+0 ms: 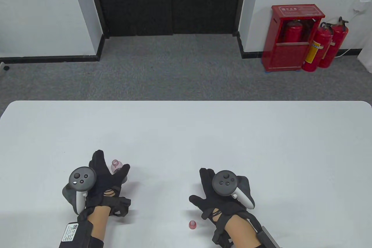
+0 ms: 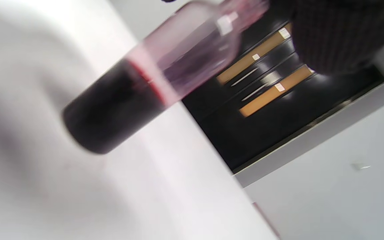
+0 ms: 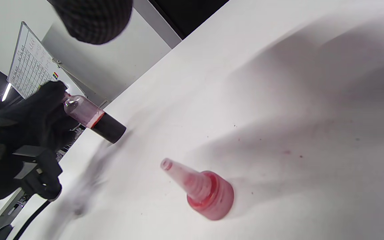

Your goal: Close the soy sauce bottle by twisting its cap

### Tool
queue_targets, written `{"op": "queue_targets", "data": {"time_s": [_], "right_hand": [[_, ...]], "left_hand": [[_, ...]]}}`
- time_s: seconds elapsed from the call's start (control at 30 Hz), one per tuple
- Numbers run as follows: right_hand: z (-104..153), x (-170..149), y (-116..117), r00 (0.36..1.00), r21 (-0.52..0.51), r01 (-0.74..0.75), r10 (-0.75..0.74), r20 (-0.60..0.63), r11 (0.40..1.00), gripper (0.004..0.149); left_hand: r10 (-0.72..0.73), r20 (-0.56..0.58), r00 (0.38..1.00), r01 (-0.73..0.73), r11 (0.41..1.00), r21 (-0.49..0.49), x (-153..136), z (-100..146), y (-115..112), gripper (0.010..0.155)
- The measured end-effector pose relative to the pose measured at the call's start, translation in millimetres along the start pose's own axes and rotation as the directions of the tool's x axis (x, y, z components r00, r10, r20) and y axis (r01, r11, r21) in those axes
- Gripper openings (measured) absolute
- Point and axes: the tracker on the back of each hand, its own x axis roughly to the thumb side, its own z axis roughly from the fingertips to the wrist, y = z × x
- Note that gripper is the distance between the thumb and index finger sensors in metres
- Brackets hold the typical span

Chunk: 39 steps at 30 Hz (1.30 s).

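The soy sauce bottle is small and clear with a pinkish upper part and dark sauce in its lower part, and its neck is open. My left hand grips it around the upper body, upright, near the table's front left. It also shows in the left wrist view and the right wrist view. The red cone-nozzle cap stands loose on the table, also in the right wrist view. My right hand is open and empty with fingers spread, just right of and beyond the cap.
The white table reaches far back and to both sides. Beyond it are grey carpet, a dark door and a red fire extinguisher cabinet at the far right.
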Motion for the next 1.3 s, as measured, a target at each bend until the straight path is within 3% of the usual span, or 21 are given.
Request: {"op": "queue_targets", "data": {"time_s": [0.13,0.47,0.6,0.87,0.97,1.07,1.3], "right_hand": [[0,0,1,1.0,0.006,0.006,-0.006,-0.003,1.0,0.096],[-1,-2,2,1.0,0.024,0.014,-0.013,-0.017,1.0,0.095],[-1,-3,3,1.0,0.031,0.015,-0.015,-0.02,0.999,0.095],[-1,-3,4,1.0,0.045,0.02,-0.019,-0.024,0.999,0.094],[-1,-2,3,1.0,0.044,0.023,-0.022,-0.02,0.999,0.094],[-1,-2,4,1.0,0.047,0.02,-0.019,-0.015,0.999,0.093],[-2,1,7,1.0,0.074,0.001,-0.001,0.001,0.997,0.09]], "left_hand": [[-0.021,-0.07,0.997,0.01,0.987,-0.161,-13,-14,-10,0.112],[-0.092,-0.164,0.982,0.08,0.994,-0.078,-22,-15,-13,0.092],[-0.076,-0.16,0.984,0.063,0.995,-0.083,-22,-14,-13,0.077],[0.153,-0.02,0.988,-0.154,0.973,-0.171,2,-3,-18,0.07],[0.145,0.072,0.987,-0.129,0.973,-0.191,20,7,-22,0.067],[0.128,0.171,0.977,-0.078,0.959,-0.272,36,18,-31,0.065],[0.034,0.318,0.947,0.078,0.939,-0.334,60,49,-53,0.06]]}}
